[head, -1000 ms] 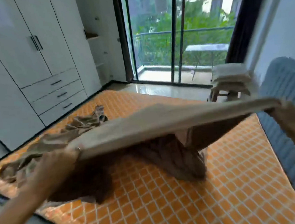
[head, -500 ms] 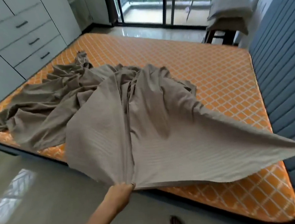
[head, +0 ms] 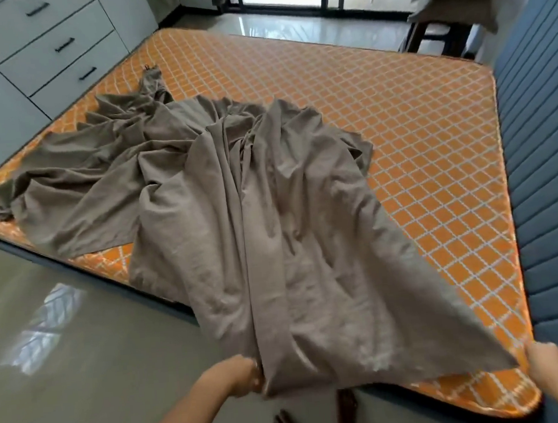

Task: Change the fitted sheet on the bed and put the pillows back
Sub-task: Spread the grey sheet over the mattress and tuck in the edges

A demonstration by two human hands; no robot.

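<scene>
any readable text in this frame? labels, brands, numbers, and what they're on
None readable.
The brown sheet, held by the left hand and right hand, shows no print or tag.
The orange mattress carries only a diamond pattern.
The drawers are plain.

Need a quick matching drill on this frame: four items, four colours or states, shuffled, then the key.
Column one:
1. sheet
2. mattress
3. headboard
4. left hand

Column two:
A. orange with a white diamond grid, mostly bare
B. grey-brown, bunched and spread only partway
C. gripping a gathered fold of cloth
D. blue-grey, padded in ribs

Pairs: 1-B, 2-A, 3-D, 4-C. The right hand holds the sheet's corner at the near edge of the mattress.
</scene>
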